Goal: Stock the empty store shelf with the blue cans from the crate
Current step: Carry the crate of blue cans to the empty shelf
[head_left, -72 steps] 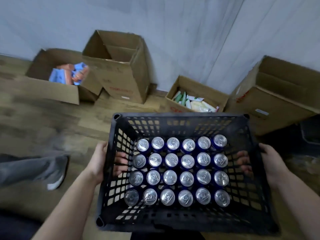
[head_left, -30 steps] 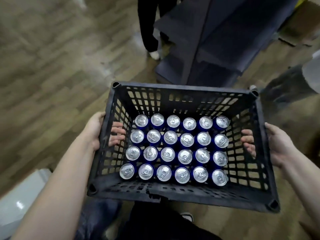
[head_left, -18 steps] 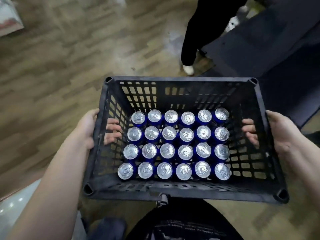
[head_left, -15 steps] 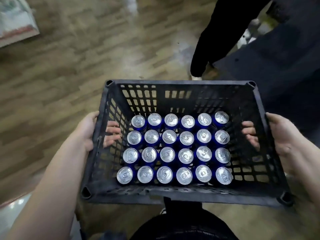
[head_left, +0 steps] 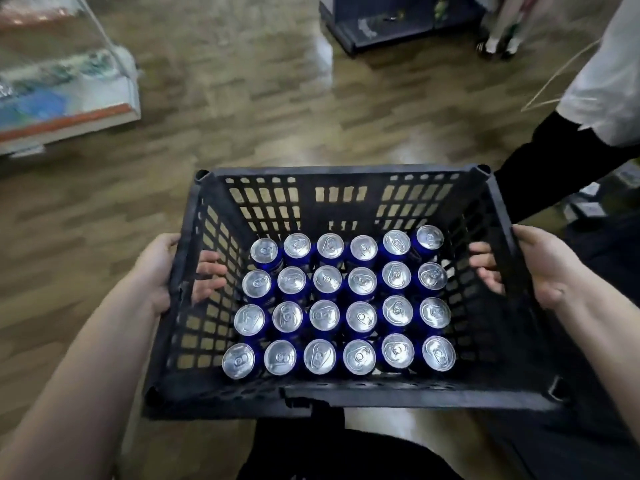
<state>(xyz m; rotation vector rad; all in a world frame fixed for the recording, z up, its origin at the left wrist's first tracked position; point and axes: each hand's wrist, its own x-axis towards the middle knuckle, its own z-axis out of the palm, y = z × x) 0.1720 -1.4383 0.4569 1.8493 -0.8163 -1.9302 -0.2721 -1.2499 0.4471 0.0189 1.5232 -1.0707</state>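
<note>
I carry a black slatted plastic crate [head_left: 341,174] in front of me, above the floor. Several blue cans [head_left: 343,301] with silver tops stand upright in tidy rows on its bottom. My left hand [head_left: 157,271] grips the crate's left wall, fingers hooked through the handle slot to the inside. My right hand [head_left: 540,268] grips the right wall the same way, fingertips showing inside. No empty shelf can be made out with certainty.
Wooden plank floor lies all around. A white display case [head_left: 65,84] with goods stands at the far left. A dark shelving unit base [head_left: 384,22] sits at the top centre. Another person in a white top and black trousers [head_left: 568,157] stands close at the right.
I have turned with the crate: the cardboard boxes and wall are gone from view, the display case has come in at the left, and the other person has shifted to the right. My grips are unchanged.
</note>
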